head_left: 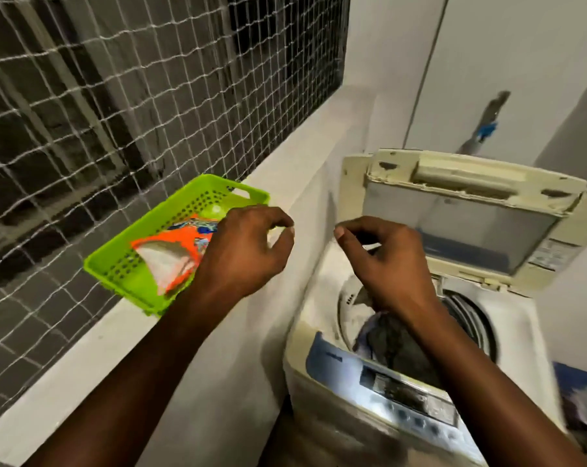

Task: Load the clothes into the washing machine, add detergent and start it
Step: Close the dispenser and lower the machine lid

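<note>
Orange detergent packet (176, 252) lengthwise in green basket (117, 262), silvery end nearer.

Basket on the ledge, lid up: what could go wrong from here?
The green basket sits at the front edge of the ledge; the left hand reaching in could nudge it off. The orange detergent packet must cross the gap to the washing machine, so its contents may spill. The raised lid stands just behind the right hand and might drop.
</note>
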{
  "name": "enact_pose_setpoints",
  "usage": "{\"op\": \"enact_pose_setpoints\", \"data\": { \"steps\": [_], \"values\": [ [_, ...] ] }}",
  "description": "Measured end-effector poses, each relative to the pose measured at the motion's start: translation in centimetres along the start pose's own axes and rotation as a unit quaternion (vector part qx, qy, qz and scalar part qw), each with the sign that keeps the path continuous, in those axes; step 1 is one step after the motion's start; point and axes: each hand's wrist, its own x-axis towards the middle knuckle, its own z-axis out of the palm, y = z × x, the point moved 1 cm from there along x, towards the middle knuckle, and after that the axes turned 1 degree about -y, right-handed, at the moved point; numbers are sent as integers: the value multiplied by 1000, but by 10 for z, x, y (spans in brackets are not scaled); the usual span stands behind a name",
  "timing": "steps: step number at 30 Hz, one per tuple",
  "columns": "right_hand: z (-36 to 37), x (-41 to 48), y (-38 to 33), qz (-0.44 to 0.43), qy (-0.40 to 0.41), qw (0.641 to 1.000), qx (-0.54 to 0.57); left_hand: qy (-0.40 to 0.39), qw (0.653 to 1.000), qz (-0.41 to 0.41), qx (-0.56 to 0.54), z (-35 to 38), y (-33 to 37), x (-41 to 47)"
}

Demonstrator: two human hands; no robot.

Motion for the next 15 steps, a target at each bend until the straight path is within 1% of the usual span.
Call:
{"op": "enact_pose_setpoints", "data": {
  "steps": [5, 9, 12, 15],
  "values": [
    [-56, 3, 51, 26, -4, 1000, -1, -26, 999, -33, -26, 58, 35, 11],
    [-94, 2, 101, 44, -2, 999, -9, -68, 995, -65, -19, 106, 58, 15],
    [-113, -5, 136, 44, -1, 999, -25, -91, 991, -92, -30, 138, 74, 14],
    [-127, -14, 165, 71, -8, 997, -11, -108, 989, -94, -45, 168, 84, 11]
  ]
}}
